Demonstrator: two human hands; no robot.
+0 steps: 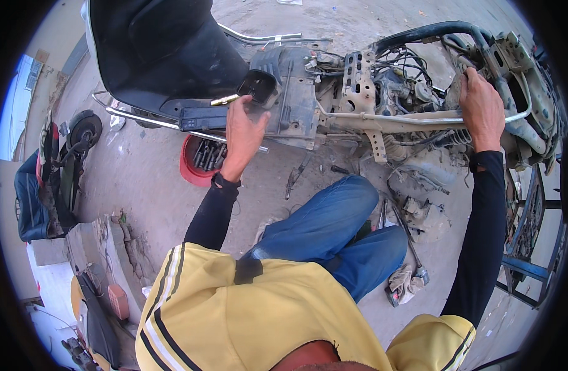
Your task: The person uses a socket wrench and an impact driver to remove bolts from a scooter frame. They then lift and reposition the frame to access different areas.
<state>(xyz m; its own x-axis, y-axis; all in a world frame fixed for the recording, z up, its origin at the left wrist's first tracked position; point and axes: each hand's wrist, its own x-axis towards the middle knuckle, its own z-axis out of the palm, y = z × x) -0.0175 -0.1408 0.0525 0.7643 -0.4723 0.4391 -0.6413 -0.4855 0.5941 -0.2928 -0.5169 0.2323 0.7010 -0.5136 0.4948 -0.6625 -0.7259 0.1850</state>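
Note:
My left hand (245,131) is closed at a black block-shaped tool (257,85), with a brass-coloured tube (224,100) sticking out on its left. The hand hides how the two join. Both are above the floor plate (299,105) of a stripped scooter frame (414,122). Further right, my right hand (483,111) reaches over the frame's silver side tube. Its fingers bend down onto a dusty grey part (453,93) beside the engine, and the back of the hand covers the grip. Bare wires (414,59) and a perforated bracket (359,80) lie between my hands.
Below my left wrist stands a red bowl (190,162) of dark sockets. Pliers (294,178), long-handled tools (409,232) and a rag (406,283) lie on the ground near my legs. A black scooter panel (166,49) rises at left; a blue metal rack (531,260) stands at right.

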